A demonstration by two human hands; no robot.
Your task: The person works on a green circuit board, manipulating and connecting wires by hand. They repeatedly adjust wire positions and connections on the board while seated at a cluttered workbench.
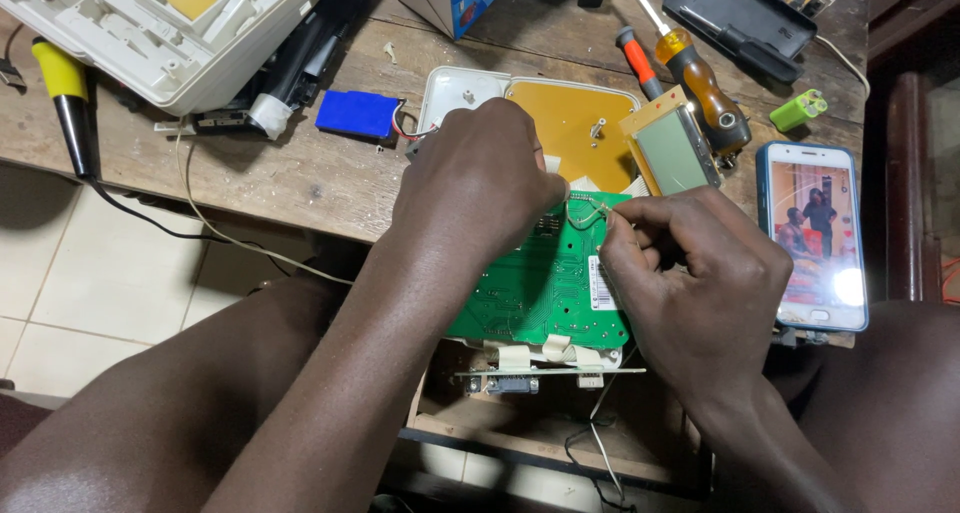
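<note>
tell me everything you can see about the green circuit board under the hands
The green circuit board is a flat rectangle with fine traces, small solder points and a white label near its right edge. It lies tilted over the wooden table's front edge. The left hand covers its upper left corner; the right hand overlaps its right side. Both pinch a thin wire at its top. Pale tape strips sit along its lower edge.

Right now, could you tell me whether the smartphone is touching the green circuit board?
Apart. The head view shows the smartphone lying right of the green circuit board, with the right hand over the space between them.
</note>
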